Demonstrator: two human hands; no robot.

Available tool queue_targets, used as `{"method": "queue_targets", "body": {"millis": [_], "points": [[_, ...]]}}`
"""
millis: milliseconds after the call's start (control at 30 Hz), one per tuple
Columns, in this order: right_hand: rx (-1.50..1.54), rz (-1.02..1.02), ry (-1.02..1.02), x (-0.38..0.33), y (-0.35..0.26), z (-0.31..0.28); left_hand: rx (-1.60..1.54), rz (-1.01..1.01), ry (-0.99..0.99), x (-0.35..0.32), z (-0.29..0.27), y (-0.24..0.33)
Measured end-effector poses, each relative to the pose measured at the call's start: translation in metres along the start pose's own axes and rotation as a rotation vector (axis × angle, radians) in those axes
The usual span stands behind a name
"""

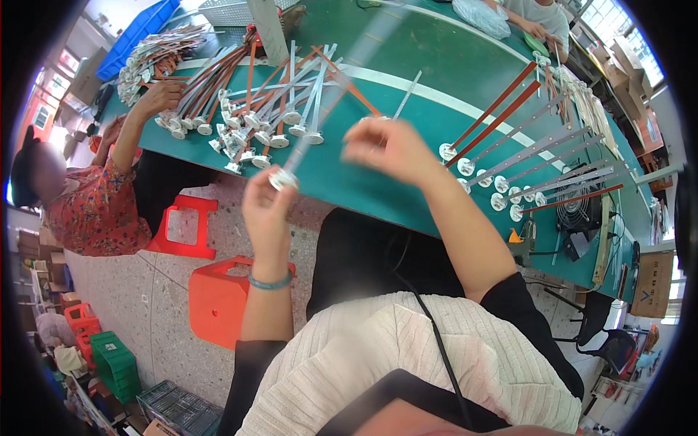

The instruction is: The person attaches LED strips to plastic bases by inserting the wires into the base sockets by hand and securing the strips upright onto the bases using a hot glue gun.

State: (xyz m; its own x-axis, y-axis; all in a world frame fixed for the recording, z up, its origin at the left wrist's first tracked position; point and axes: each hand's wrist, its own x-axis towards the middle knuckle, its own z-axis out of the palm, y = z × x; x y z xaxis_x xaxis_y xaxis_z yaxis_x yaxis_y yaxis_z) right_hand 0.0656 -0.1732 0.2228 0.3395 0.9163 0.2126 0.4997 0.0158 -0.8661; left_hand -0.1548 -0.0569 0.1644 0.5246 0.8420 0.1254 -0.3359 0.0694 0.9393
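My left hand (267, 207) pinches a white round base (282, 179) just off the table's front edge. From that base a long, pale, see-through strip (320, 120) slants up to the right, blurred toward its far end. Over the table my right hand (385, 149) has its fingers curled together, slightly smeared; what they hold, if anything, cannot be made out. Just behind it lie an orange-brown strip (356, 90) and a thin pale strip (408, 93), their near ends partly hidden by the hand. Several similar strips with white bases (256, 138) lie heaped left of my hands.
More based strips (502, 174) are spread at the right, near a small fan (576, 211). A co-worker's hand (166, 96) touches the left pile; another person's hands (536, 30) are across the green table (407, 43). Red stools (218, 309) stand on the floor at left.
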Motion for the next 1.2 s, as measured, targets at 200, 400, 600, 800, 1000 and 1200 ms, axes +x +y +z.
{"method": "queue_targets", "body": {"millis": [200,400,600,800,1000,1200], "points": [[-0.981,0.321,0.195,0.067,0.069,-0.004,0.527,0.288,0.218,0.097,0.004,-0.013],[-0.397,0.554,0.199,0.059,0.052,-0.029,1.286,0.564,0.335,0.116,0.005,-0.029],[0.912,0.645,0.311,0.032,0.057,-0.037,1.082,0.741,0.258,0.087,0.031,-0.027],[1.278,0.538,0.222,-0.005,-0.002,0.009,0.648,0.403,-0.099,0.068,0.037,-0.036],[0.803,0.383,0.071,-0.052,-0.029,0.021,-0.380,-0.352,-0.542,-0.001,0.044,-0.001],[0.683,0.205,0.163,-0.079,-0.049,0.026,-0.629,-0.338,-0.555,-0.046,0.037,-0.014]]}}
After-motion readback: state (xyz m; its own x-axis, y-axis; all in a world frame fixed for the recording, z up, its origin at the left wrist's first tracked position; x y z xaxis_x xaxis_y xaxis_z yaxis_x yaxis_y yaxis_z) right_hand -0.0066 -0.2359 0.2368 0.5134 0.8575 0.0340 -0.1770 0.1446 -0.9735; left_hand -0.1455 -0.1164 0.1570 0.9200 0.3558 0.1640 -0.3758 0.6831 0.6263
